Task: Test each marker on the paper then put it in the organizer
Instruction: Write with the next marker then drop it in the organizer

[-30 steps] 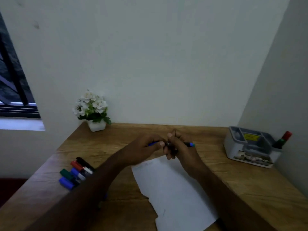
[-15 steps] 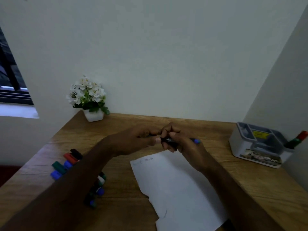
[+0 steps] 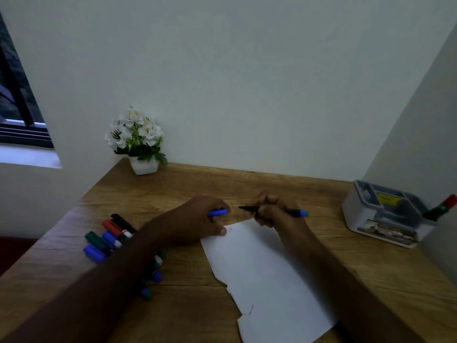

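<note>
Worktop (image 3: 259,184) bearing paper (image 3: 267,276) near its front edge; organizer (image 3: 378,214) at the far right corner. Right hand (image 3: 269,211) clamped on an uncapped marker (image 3: 272,209) above the paper's far edge; left hand (image 3: 197,221), apart, closed around its blue cap (image 3: 217,212).

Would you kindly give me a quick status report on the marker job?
Left hand holds blue cap. Right hand holds uncapped marker above paper. One marker in organizer; path unobstructed.

An uncapped blue marker (image 3: 272,211) lies level above the white paper's (image 3: 262,273) far corner; spare markers (image 3: 111,237) cluster left; the grey organizer (image 3: 380,214) sits far right.
</note>
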{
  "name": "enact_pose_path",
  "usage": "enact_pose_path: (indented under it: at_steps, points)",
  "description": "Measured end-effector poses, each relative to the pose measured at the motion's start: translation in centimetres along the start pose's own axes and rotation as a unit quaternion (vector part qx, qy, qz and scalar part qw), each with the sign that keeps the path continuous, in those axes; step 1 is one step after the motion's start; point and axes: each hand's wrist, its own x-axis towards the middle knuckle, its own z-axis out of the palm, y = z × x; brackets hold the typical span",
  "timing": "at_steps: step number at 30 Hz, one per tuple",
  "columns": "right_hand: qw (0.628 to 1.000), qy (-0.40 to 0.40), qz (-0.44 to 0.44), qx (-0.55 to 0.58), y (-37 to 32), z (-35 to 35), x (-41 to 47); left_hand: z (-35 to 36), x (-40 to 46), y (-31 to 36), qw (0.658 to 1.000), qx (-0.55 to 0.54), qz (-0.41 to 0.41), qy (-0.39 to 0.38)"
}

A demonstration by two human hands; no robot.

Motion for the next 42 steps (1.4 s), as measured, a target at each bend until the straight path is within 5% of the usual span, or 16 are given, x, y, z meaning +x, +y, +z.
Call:
enact_pose_path:
  at_steps: [7, 42]
  points:
    - [0.982, 0.015, 0.032, -0.187, 1.2, 1.2, 0.2, 0.2, 0.1, -0.3, 0.999, 0.015, 0.030, 0.005]
    - [0.969, 0.034, 0.024, -0.242, 2.1, 2.0, 1.1, 0.5, 0.5, -1.2, 0.999, -0.019, 0.026, 0.021]
